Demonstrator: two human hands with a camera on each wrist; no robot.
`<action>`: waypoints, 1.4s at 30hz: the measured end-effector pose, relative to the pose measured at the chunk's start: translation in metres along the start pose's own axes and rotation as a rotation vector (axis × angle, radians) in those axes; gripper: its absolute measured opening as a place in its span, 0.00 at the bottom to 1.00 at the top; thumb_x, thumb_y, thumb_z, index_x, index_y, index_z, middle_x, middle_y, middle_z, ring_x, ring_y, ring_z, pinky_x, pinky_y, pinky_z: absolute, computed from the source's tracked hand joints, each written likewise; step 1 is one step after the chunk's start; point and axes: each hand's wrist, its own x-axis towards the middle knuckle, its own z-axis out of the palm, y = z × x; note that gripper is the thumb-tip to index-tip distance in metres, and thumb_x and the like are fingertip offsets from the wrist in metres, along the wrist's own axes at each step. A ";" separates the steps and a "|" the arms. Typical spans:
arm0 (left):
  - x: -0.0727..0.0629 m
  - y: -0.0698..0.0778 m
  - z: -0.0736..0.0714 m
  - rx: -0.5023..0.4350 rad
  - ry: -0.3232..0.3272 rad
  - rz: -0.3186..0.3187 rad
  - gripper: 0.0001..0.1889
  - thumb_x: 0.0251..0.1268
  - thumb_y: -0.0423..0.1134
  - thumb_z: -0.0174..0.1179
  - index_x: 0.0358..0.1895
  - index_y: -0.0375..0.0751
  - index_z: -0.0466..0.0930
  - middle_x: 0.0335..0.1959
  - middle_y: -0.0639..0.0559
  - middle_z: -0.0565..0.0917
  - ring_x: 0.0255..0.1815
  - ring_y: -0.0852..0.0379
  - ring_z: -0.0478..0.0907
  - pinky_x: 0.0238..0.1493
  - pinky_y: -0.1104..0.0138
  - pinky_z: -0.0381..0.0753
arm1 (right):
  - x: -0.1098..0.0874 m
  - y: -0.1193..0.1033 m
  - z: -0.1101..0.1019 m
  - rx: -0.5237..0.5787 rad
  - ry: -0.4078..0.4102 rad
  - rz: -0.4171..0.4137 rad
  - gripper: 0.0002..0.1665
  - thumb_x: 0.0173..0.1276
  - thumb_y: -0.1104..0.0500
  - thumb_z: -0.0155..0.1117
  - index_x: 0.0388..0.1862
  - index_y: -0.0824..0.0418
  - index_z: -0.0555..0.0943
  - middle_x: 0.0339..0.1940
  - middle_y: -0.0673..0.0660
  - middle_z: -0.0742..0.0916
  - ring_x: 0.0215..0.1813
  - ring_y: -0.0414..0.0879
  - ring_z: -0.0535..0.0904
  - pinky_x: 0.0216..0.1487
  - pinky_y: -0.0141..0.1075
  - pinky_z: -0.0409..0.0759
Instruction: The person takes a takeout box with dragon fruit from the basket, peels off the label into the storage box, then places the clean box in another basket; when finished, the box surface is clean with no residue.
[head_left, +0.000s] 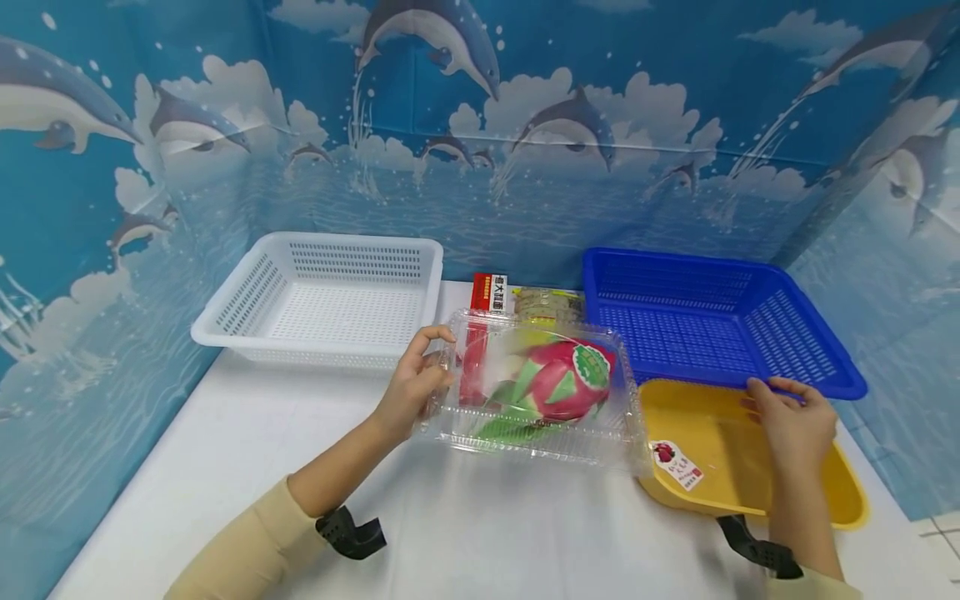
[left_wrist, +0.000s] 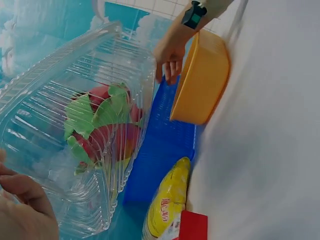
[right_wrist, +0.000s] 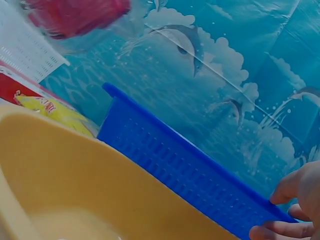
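Observation:
My left hand (head_left: 416,383) grips the left end of a clear plastic clamshell box (head_left: 555,446), raised above the table and tilted. A pink dragon fruit (head_left: 558,387) with green scales and a round green sticker shows through the plastic. In the left wrist view, the ribbed box (left_wrist: 45,100) fills much of the picture beside my fingers (left_wrist: 25,190). My right hand (head_left: 798,425) hovers over the back of a yellow basin (head_left: 720,433), its loosely bent fingers close to the rim of a blue basket (head_left: 675,333). Whether they touch that rim I cannot tell.
A white slotted basket (head_left: 337,317) stands at the back left. Between the two baskets lie a red-and-white packet (head_left: 489,292) and a yellowish bag (head_left: 547,306). A white label (head_left: 678,464) with a fruit picture shows at the basin's left side. A dolphin-print curtain (head_left: 525,200) hangs behind.

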 end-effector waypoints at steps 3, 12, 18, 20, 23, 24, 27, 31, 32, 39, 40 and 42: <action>0.012 0.000 0.008 -0.044 -0.012 0.015 0.21 0.52 0.29 0.46 0.51 0.48 0.63 0.41 0.42 0.76 0.34 0.52 0.79 0.29 0.64 0.83 | 0.001 0.000 0.002 0.046 0.012 0.004 0.21 0.59 0.54 0.74 0.45 0.55 0.72 0.21 0.42 0.85 0.22 0.36 0.84 0.24 0.26 0.80; 0.051 -0.001 0.033 -0.095 -0.018 0.082 0.21 0.50 0.27 0.47 0.49 0.48 0.66 0.30 0.46 0.72 0.21 0.58 0.71 0.20 0.71 0.73 | 0.002 0.002 0.005 0.126 0.040 0.009 0.21 0.59 0.58 0.74 0.46 0.56 0.72 0.20 0.44 0.85 0.22 0.37 0.84 0.24 0.26 0.80; 0.077 -0.002 0.053 -0.150 -0.040 0.136 0.19 0.53 0.28 0.46 0.49 0.50 0.68 0.11 0.57 0.62 0.06 0.62 0.52 0.09 0.72 0.51 | 0.004 0.002 0.004 0.134 0.035 0.001 0.21 0.59 0.60 0.74 0.47 0.58 0.72 0.19 0.44 0.85 0.21 0.37 0.83 0.23 0.26 0.80; 0.084 -0.003 0.059 -0.184 -0.047 0.136 0.19 0.54 0.28 0.45 0.49 0.52 0.68 0.10 0.59 0.61 0.07 0.64 0.51 0.10 0.72 0.50 | 0.005 0.003 0.004 0.132 0.037 0.011 0.21 0.59 0.60 0.74 0.46 0.58 0.72 0.19 0.44 0.85 0.20 0.37 0.83 0.23 0.26 0.80; 0.094 -0.005 0.068 -0.207 -0.051 0.128 0.19 0.55 0.29 0.44 0.48 0.53 0.68 0.11 0.60 0.60 0.08 0.65 0.51 0.11 0.73 0.50 | 0.006 0.002 0.004 0.129 0.042 0.027 0.21 0.59 0.59 0.74 0.46 0.56 0.72 0.19 0.44 0.84 0.20 0.38 0.83 0.24 0.27 0.80; 0.097 -0.005 0.071 -0.210 -0.053 0.127 0.19 0.55 0.29 0.44 0.48 0.54 0.68 0.11 0.60 0.60 0.08 0.65 0.51 0.11 0.73 0.50 | 0.006 0.002 0.004 0.134 0.042 0.029 0.21 0.59 0.59 0.74 0.46 0.56 0.72 0.19 0.45 0.84 0.20 0.38 0.83 0.24 0.27 0.80; 0.107 -0.007 0.079 -0.214 -0.061 0.127 0.18 0.56 0.29 0.44 0.48 0.54 0.69 0.12 0.59 0.62 0.09 0.64 0.50 0.12 0.73 0.49 | 0.007 0.002 0.003 0.142 0.044 0.025 0.23 0.57 0.57 0.76 0.45 0.55 0.72 0.20 0.45 0.85 0.21 0.38 0.83 0.24 0.27 0.81; 0.119 -0.008 0.086 -0.206 -0.059 0.130 0.17 0.56 0.30 0.45 0.48 0.52 0.69 0.15 0.58 0.69 0.09 0.64 0.49 0.12 0.71 0.49 | 0.008 0.002 0.003 0.144 0.036 0.019 0.24 0.57 0.56 0.76 0.45 0.54 0.71 0.20 0.44 0.85 0.22 0.38 0.84 0.25 0.26 0.81; 0.122 -0.008 0.087 -0.203 -0.058 0.129 0.17 0.56 0.29 0.46 0.48 0.51 0.69 0.16 0.57 0.71 0.09 0.64 0.49 0.12 0.71 0.49 | 0.007 0.002 0.003 0.148 0.035 0.016 0.23 0.57 0.56 0.76 0.45 0.54 0.71 0.21 0.44 0.85 0.22 0.37 0.84 0.25 0.26 0.81; 0.144 -0.010 0.098 -0.202 -0.071 0.136 0.18 0.56 0.27 0.49 0.48 0.51 0.70 0.16 0.56 0.74 0.08 0.63 0.50 0.11 0.70 0.51 | 0.007 0.003 0.001 0.172 0.028 -0.010 0.23 0.57 0.58 0.76 0.45 0.56 0.72 0.20 0.45 0.86 0.22 0.37 0.84 0.25 0.26 0.81; 0.147 -0.011 0.100 -0.199 -0.071 0.137 0.18 0.56 0.26 0.49 0.48 0.51 0.70 0.16 0.54 0.73 0.08 0.63 0.50 0.10 0.70 0.52 | 0.007 0.003 0.001 0.172 0.025 -0.010 0.23 0.56 0.57 0.76 0.45 0.56 0.72 0.20 0.45 0.86 0.22 0.37 0.84 0.25 0.26 0.81; 0.153 -0.012 0.104 -0.199 -0.073 0.134 0.17 0.58 0.26 0.49 0.48 0.50 0.70 0.19 0.52 0.76 0.08 0.62 0.50 0.10 0.69 0.53 | 0.007 0.004 0.001 0.171 0.024 -0.011 0.24 0.56 0.57 0.76 0.45 0.56 0.72 0.21 0.45 0.86 0.22 0.38 0.84 0.25 0.26 0.81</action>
